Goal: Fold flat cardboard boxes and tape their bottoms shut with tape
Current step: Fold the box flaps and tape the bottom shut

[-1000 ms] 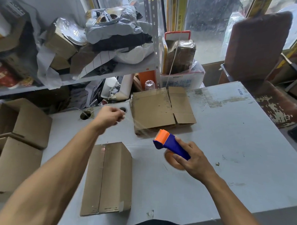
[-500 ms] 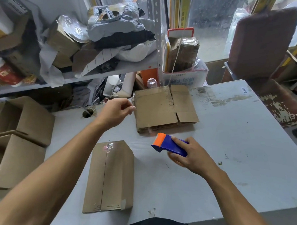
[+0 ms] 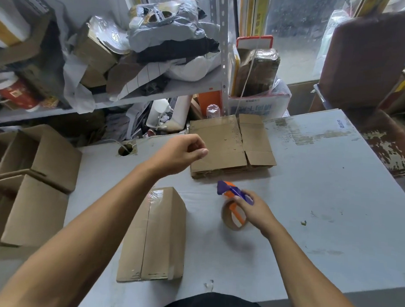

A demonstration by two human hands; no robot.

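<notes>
The right hand (image 3: 254,209) grips the purple handle of the tape dispenser (image 3: 233,204), fingers curled round it; the orange frame and the brown tape roll hang below the hand, close over the table (image 3: 322,205), and whether the roll touches the surface cannot be told. The left hand (image 3: 180,153) is raised over the table's far part, fingers loosely curled, thumb and forefinger brought together; whether a strand of tape is pinched between them cannot be told. A folded box (image 3: 153,237) lies on the table between the two forearms, near the front edge, its taped seam facing up and running away from the person, clear tape showing at both ends. A stack of flat boxes (image 3: 229,146) lies at the table's far side, just beyond the left hand and well apart from the folded box. To the left of the table, open boxes (image 3: 33,180) sit stacked beside one another. Behind the table, a shelf (image 3: 153,91) carries bags and cartons. A brown chair (image 3: 368,60) stands at the table's far right corner.
</notes>
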